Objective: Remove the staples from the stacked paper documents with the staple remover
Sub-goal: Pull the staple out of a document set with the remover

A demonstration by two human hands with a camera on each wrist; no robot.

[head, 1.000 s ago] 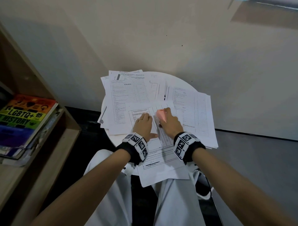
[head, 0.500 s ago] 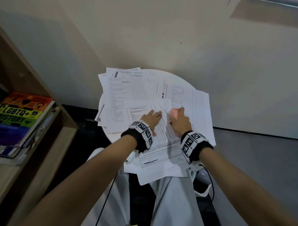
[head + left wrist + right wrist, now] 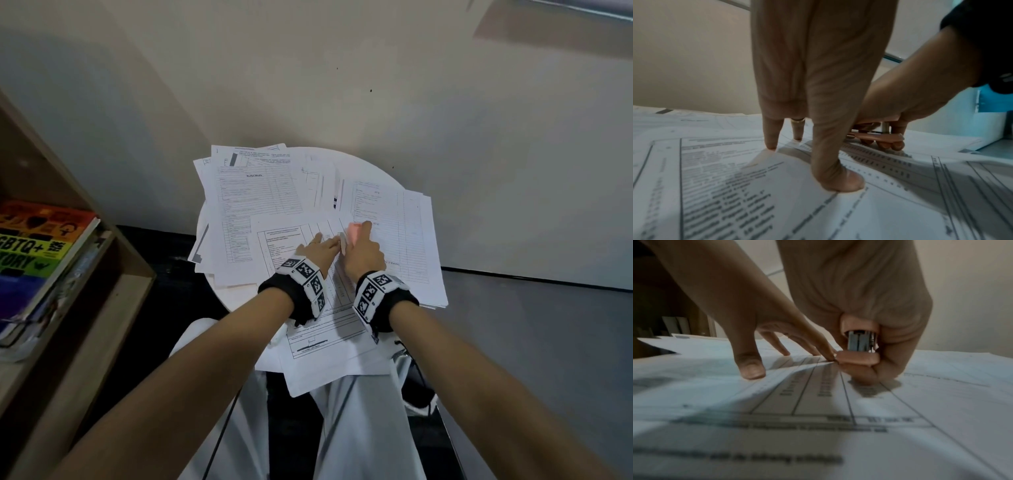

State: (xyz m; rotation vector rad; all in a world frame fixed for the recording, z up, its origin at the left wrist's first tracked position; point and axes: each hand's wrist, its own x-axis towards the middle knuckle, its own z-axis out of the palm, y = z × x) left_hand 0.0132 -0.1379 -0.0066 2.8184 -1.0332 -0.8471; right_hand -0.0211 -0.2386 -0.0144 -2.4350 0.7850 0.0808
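Observation:
A printed form (image 3: 329,335) lies on top of stacked papers on a small round white table (image 3: 236,298). My left hand (image 3: 322,246) presses it flat with straight fingers (image 3: 836,178), thumb and fingertips on the sheet. My right hand (image 3: 359,246) grips a pink staple remover (image 3: 354,231) and holds it low on the paper just right of the left fingers. In the right wrist view the pink tool (image 3: 860,344) shows a metal core, its lower end against the sheet beside the left hand (image 3: 756,337). The left wrist view shows the tool (image 3: 877,137) lying nearly flat. No staple is visible.
More printed sheets (image 3: 257,192) fan out across the table, some overhanging its edge (image 3: 411,240). A wooden shelf (image 3: 78,308) with colourful books (image 3: 37,240) stands at the left. A wall (image 3: 342,85) rises right behind the table. My lap in white trousers (image 3: 359,428) is below.
Both hands have slid farther up the top form, away from me, staying side by side. The pink tool has travelled with the right hand.

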